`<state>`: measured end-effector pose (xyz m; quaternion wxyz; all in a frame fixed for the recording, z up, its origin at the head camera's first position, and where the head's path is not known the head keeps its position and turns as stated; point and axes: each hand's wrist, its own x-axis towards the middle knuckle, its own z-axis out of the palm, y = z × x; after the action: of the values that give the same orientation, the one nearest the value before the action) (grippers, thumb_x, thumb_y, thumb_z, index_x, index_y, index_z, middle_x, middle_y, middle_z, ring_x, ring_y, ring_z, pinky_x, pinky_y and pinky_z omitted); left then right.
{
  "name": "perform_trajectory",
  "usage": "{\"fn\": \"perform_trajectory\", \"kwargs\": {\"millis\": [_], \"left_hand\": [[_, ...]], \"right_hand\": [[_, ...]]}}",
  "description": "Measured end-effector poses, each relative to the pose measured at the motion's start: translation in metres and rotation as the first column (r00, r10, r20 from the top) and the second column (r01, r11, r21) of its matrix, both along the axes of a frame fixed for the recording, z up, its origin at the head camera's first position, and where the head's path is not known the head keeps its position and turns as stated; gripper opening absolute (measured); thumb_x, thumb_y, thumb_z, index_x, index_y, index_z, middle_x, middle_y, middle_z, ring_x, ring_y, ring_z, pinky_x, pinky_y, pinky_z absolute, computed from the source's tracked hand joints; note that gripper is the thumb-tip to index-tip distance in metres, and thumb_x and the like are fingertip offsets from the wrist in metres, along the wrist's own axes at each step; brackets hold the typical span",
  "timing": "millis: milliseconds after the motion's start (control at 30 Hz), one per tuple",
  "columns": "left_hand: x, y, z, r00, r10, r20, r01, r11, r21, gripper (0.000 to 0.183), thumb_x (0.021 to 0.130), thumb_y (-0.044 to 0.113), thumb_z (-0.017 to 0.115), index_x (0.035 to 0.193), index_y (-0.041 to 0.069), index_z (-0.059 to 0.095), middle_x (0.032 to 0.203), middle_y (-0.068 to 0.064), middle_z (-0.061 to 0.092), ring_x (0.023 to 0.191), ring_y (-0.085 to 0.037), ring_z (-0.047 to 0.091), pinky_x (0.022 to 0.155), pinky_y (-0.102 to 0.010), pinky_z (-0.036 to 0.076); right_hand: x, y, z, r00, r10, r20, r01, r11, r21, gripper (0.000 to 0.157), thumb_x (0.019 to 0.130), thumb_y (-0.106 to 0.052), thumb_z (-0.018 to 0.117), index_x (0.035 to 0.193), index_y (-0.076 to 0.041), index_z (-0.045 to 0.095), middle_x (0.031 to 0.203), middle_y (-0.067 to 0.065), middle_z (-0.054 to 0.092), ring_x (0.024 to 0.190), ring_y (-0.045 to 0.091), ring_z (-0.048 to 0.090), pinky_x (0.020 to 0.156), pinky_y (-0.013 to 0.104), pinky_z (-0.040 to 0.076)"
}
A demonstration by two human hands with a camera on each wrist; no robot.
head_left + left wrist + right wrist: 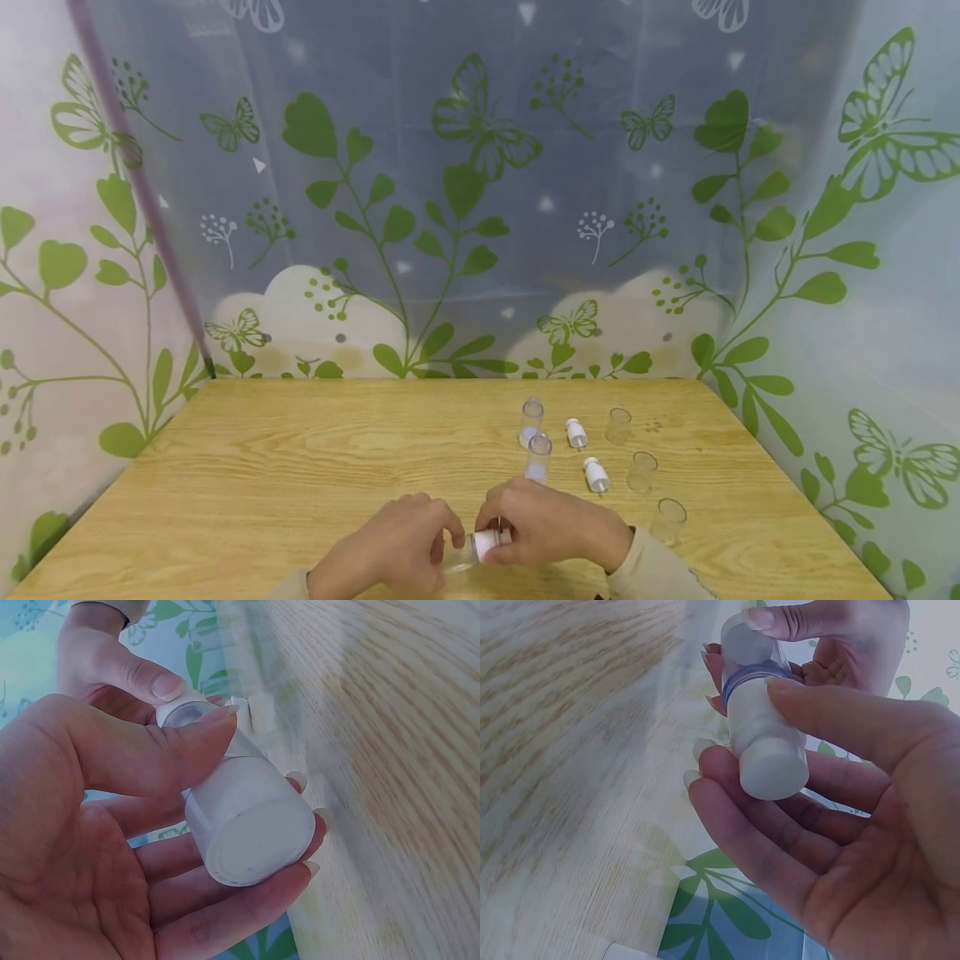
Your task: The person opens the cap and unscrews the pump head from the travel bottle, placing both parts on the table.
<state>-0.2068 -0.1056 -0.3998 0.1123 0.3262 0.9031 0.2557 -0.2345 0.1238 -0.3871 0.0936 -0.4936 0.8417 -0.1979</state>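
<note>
Low over the front of the table, my left hand (pixel 405 537) holds a small clear bottle (pixel 247 780) by its body, thumb on top and fingers curled beneath. Its white base (pixel 259 840) faces the left wrist camera. From the other end my right hand (pixel 543 525) grips a white pump head (pixel 761 724) between thumb and fingers. The pump head and bottle are in line, meeting at a bluish clear collar (pixel 750 673). In the head view the fingers hide part of both.
Beyond my right hand stand two clear bottles (pixel 532 425) with purplish rims. Two white pump heads (pixel 596 475) lie to their right. Farther right, three clear caps (pixel 642 473) stand in a row. A patterned curtain (pixel 480 250) closes off the table's back and sides.
</note>
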Motion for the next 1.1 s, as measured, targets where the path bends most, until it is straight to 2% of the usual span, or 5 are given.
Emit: {"fn": "perform_trajectory", "kwargs": {"millis": [200, 500, 767, 933, 1100], "left_hand": [[0.0000, -0.0003, -0.0001, 1.000, 0.003, -0.012, -0.003, 1.000, -0.006, 0.033, 0.065, -0.001, 0.075, 0.096, 0.011, 0.078, 0.064, 0.010, 0.066, 0.055, 0.003, 0.052, 0.052, -0.019, 0.046], [0.0001, -0.0001, -0.0004, 1.000, 0.003, -0.015, -0.003, 1.000, -0.007, 0.032, 0.066, -0.001, 0.074, 0.095, 0.011, 0.079, 0.063, 0.009, 0.067, 0.053, 0.003, 0.051, 0.049, -0.019, 0.045], [-0.0002, -0.0003, -0.0003, 1.000, 0.008, -0.014, -0.008, 1.000, -0.014, 0.032, 0.066, 0.000, 0.076, 0.096, 0.011, 0.079, 0.064, 0.011, 0.066, 0.055, 0.002, 0.052, 0.051, -0.019, 0.045], [-0.0002, -0.0007, 0.0000, 1.000, 0.007, -0.010, -0.007, 1.000, -0.017, 0.031, 0.067, 0.001, 0.076, 0.096, 0.011, 0.079, 0.065, 0.010, 0.066, 0.056, 0.002, 0.052, 0.053, -0.019, 0.046], [-0.0001, -0.0008, 0.0000, 1.000, 0.003, -0.010, -0.003, 1.000, -0.015, 0.031, 0.067, 0.001, 0.076, 0.096, 0.012, 0.079, 0.065, 0.008, 0.068, 0.056, 0.002, 0.052, 0.052, -0.019, 0.045]], "right_hand": [[-0.0003, 0.0007, -0.0001, 1.000, 0.004, 0.016, -0.004, 1.000, -0.006, 0.008, 0.093, -0.015, 0.076, 0.101, -0.012, 0.078, 0.094, -0.008, 0.073, 0.075, -0.009, 0.055, 0.068, 0.008, 0.048], [-0.0032, 0.0034, -0.0010, 0.996, 0.010, 0.087, -0.008, 1.000, -0.019, 0.022, 0.106, -0.020, 0.057, 0.108, -0.010, 0.077, 0.101, -0.003, 0.078, 0.085, -0.008, 0.066, 0.075, 0.009, 0.052], [-0.0017, 0.0036, -0.0007, 0.995, -0.006, 0.102, 0.005, 1.000, 0.018, 0.019, 0.103, -0.019, 0.062, 0.113, -0.010, 0.076, 0.103, -0.005, 0.078, 0.087, -0.008, 0.066, 0.075, 0.010, 0.053], [-0.0012, 0.0040, 0.0004, 0.991, -0.039, 0.130, 0.033, 0.998, 0.047, 0.027, 0.103, -0.019, 0.063, 0.126, -0.007, 0.071, 0.117, 0.001, 0.077, 0.093, -0.003, 0.069, 0.079, 0.014, 0.055], [-0.0012, 0.0040, -0.0006, 0.992, -0.003, 0.123, 0.000, 1.000, 0.025, 0.027, 0.106, -0.015, 0.057, 0.126, -0.005, 0.071, 0.116, 0.003, 0.077, 0.090, -0.004, 0.069, 0.078, 0.011, 0.054]]}}
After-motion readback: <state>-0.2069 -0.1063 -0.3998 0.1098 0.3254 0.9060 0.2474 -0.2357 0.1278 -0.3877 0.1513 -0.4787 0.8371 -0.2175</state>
